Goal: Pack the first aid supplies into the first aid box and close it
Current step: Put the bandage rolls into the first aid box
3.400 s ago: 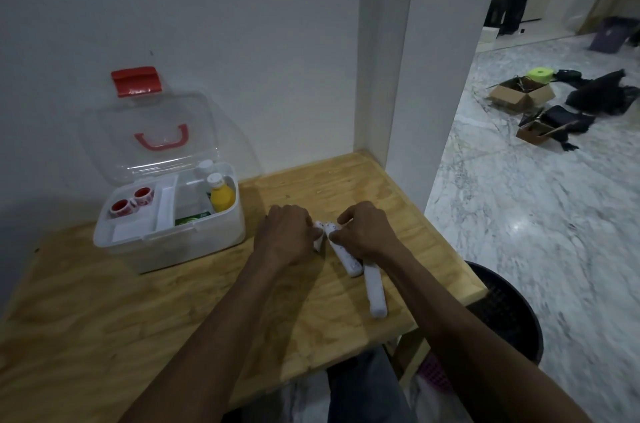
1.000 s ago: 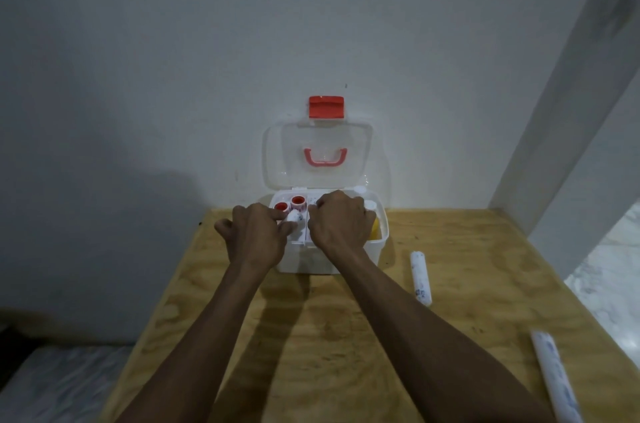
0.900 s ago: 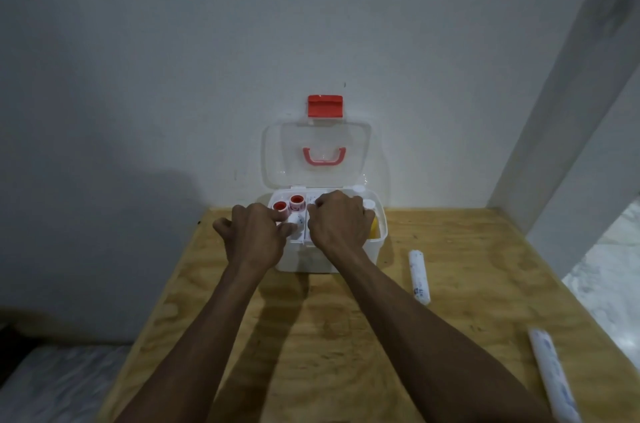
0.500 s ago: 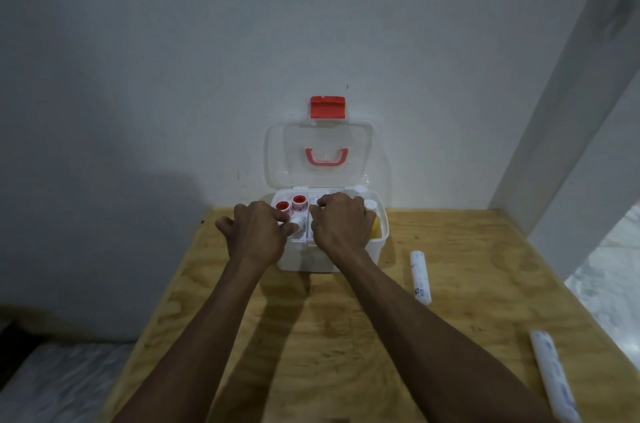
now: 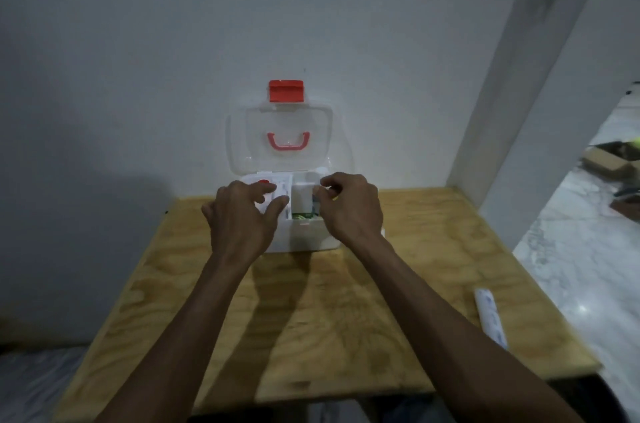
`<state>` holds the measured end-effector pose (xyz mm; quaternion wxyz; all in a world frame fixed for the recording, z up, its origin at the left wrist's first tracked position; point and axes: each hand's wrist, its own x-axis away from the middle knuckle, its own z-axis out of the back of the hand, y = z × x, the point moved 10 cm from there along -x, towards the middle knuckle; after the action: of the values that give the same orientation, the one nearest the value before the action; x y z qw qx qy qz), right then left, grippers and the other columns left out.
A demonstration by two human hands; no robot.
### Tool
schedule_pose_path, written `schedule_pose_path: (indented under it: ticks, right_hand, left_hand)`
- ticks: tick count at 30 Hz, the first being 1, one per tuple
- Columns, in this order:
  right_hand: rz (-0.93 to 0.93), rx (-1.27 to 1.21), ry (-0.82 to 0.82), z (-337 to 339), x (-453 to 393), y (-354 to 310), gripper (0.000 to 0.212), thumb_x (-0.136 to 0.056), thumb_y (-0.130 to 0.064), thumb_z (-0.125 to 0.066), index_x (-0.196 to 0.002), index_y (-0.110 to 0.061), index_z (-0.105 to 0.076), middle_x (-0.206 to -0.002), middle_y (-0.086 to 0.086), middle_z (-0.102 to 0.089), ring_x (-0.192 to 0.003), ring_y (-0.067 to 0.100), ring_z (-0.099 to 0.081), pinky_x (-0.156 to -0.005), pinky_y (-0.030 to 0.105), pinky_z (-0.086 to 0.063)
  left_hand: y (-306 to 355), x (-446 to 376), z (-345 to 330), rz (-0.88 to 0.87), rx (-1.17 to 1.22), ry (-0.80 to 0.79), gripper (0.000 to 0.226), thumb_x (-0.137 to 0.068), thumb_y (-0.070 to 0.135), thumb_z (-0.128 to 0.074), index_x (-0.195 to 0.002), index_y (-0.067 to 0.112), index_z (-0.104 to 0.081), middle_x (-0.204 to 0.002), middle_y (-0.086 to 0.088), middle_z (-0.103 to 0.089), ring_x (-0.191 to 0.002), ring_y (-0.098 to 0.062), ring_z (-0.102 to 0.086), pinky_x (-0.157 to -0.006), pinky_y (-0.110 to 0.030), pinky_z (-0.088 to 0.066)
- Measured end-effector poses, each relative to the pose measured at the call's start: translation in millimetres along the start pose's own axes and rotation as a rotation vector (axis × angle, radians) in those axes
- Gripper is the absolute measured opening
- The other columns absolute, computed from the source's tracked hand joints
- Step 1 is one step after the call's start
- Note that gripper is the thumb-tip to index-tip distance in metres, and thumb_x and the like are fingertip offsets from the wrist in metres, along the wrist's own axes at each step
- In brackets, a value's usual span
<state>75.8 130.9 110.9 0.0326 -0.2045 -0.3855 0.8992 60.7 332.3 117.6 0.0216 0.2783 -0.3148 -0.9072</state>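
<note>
The white first aid box stands at the back of the wooden table, its clear lid with the red handle upright against the wall. My left hand hovers over the box's left tray with fingers spread, next to a red-capped item. My right hand hangs over the right compartment, fingers loosely curled and holding nothing. Between the hands a white package sits inside the box, with something green below it. One white wrapped roll lies on the table at the right.
The wall is directly behind the box, and a white pillar rises at the table's back right corner. Marble floor with cardboard boxes lies beyond the right edge.
Both hands were closed together on a white package over the box. They have now let it go and moved apart, and the package rests inside the box.
</note>
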Motion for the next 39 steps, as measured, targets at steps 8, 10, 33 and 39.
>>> schedule_pose_path:
  ticks: [8, 10, 33, 39]
  right_hand:
    - [-0.292, 0.172, -0.015, 95.9, 23.8, 133.9, 0.030, -0.080, -0.046, -0.065, -0.104, -0.029, -0.069, -0.098, -0.002, -0.070, -0.096, 0.021, -0.065, -0.082, 0.037, -0.054]
    - [-0.337, 0.235, -0.063, 113.1, 32.3, 162.3, 0.034, -0.078, -0.046, -0.066, -0.107, -0.028, -0.068, -0.097, -0.001, -0.071, -0.097, 0.022, -0.065, -0.082, 0.036, -0.054]
    - [-0.388, 0.386, -0.250, 116.6, 95.2, 240.0, 0.049, -0.078, -0.042, -0.070, -0.115, -0.015, -0.055, -0.118, 0.008, -0.057, -0.108, 0.027, -0.056, -0.077, 0.030, -0.039]
    - [-0.301, 0.261, -0.193, 116.2, 86.9, 221.1, 0.039, -0.084, -0.032, -0.066, -0.120, -0.020, -0.058, -0.123, 0.004, -0.058, -0.108, 0.023, -0.056, -0.078, 0.026, -0.035]
  left_hand:
    - [91.4, 59.1, -79.7, -0.109, 0.148, -0.254, 0.033, -0.083, 0.044, -0.068, -0.111, 0.025, -0.072, -0.087, 0.003, -0.074, -0.082, -0.016, -0.067, -0.073, -0.030, -0.052]
    - [99.6, 65.6, -112.6, -0.088, 0.086, -0.349, 0.038, -0.084, 0.047, -0.066, -0.116, 0.026, -0.069, -0.097, 0.001, -0.074, -0.091, -0.018, -0.067, -0.075, -0.030, -0.051]
    - [101.0, 69.3, -220.0, -0.035, -0.297, -0.706, 0.054, -0.089, 0.037, -0.054, -0.141, 0.023, -0.044, -0.137, -0.007, -0.054, -0.120, -0.033, -0.054, -0.090, -0.041, -0.048]
    - [110.6, 74.2, -215.4, -0.073, -0.313, -0.724, 0.042, -0.089, 0.030, -0.053, -0.130, 0.023, -0.049, -0.125, -0.009, -0.059, -0.110, -0.033, -0.058, -0.083, -0.038, -0.049]
